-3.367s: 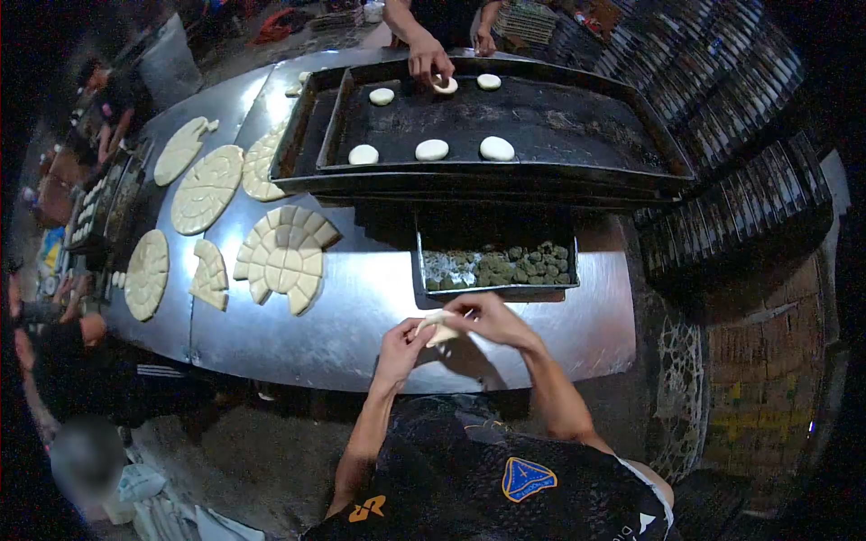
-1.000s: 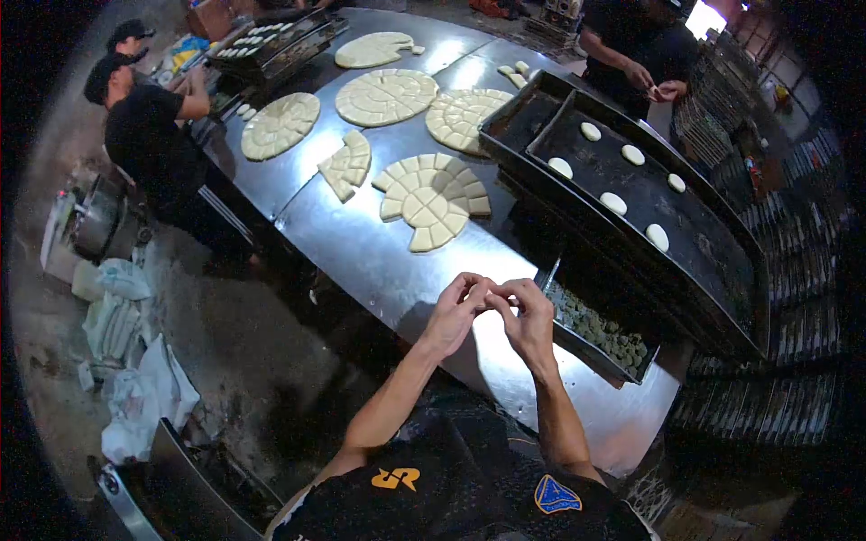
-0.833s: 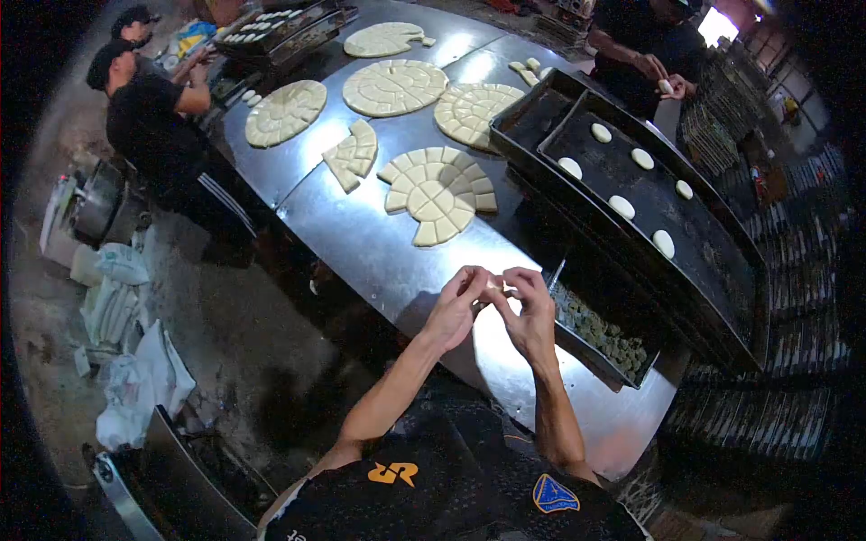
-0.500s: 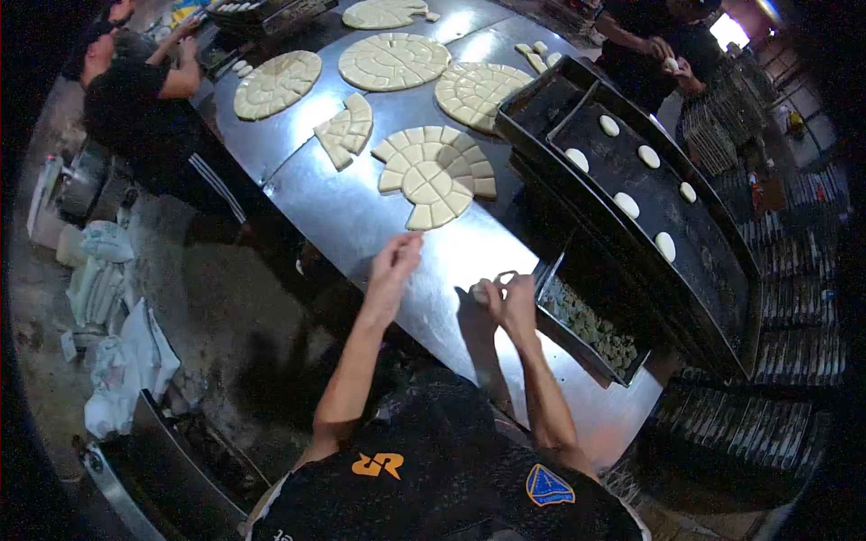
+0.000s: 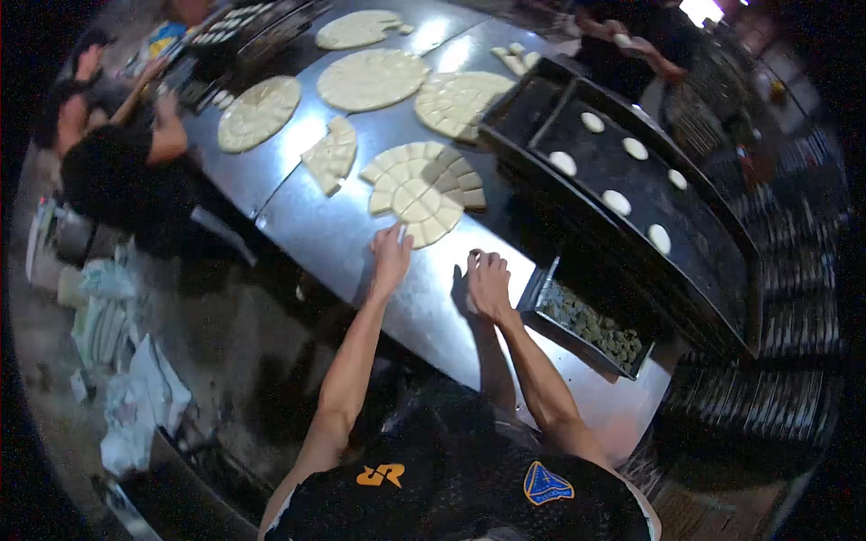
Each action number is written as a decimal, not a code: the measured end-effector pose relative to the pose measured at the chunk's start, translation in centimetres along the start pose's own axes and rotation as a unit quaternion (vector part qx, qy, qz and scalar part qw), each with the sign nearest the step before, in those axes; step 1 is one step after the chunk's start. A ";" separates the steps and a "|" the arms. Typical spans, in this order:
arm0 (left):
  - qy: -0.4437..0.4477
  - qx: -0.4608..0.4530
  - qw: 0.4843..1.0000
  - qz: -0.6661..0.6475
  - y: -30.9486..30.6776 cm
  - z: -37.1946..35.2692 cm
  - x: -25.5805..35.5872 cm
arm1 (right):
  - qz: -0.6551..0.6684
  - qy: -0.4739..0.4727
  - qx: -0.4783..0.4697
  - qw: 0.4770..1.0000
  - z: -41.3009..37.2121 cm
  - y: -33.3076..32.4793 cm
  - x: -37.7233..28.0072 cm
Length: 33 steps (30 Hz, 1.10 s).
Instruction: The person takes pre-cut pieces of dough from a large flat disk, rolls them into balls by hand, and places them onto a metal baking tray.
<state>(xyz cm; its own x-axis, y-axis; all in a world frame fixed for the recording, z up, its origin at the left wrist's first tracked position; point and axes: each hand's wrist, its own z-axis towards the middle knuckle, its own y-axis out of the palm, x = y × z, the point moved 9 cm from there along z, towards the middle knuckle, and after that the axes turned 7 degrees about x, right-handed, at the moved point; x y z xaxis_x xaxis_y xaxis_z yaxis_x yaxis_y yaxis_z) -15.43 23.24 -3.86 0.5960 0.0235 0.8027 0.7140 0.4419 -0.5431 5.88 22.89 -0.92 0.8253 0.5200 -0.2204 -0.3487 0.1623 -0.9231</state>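
Note:
A round slab of pale dough (image 5: 417, 194), cut into several blocks, lies on the metal table in front of me. My left hand (image 5: 391, 260) is at its near edge, fingers pinched on a small dough piece (image 5: 403, 232). To the right, my right hand (image 5: 488, 287) is low over the bare metal with its fingers curled down. Whatever those fingers enclose is hidden from me. Just beyond the right hand stands a metal tin (image 5: 538, 298) holding many small greenish-grey lumps of filling (image 5: 591, 329).
A long black tray (image 5: 695, 243) with several white dough ovals (image 5: 616, 202) stands at the right. More cut dough rounds (image 5: 372, 79) and a partial wedge (image 5: 332, 155) lie farther up the table (image 5: 316, 248). One person (image 5: 117, 180) works at left, another (image 5: 622, 54) at far right.
My left hand has moved up to the slab's near edge and closed on a piece. My right hand has turned down toward the table and shifted slightly left. The whole view has shifted a little.

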 end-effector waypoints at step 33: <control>-0.246 -0.317 0.781 -0.478 7.5 -14.1 18.4 | 0.401 0.216 0.042 0.889 -10.8 -18.5 7.0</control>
<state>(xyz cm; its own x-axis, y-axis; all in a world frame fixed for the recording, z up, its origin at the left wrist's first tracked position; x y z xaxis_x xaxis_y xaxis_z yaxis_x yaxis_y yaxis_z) 6.02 14.33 3.36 -0.4239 0.3648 0.8290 0.8776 -0.0610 0.4755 22.92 14.53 11.19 0.3826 0.1284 -0.9149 -0.9195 -0.0441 -0.3907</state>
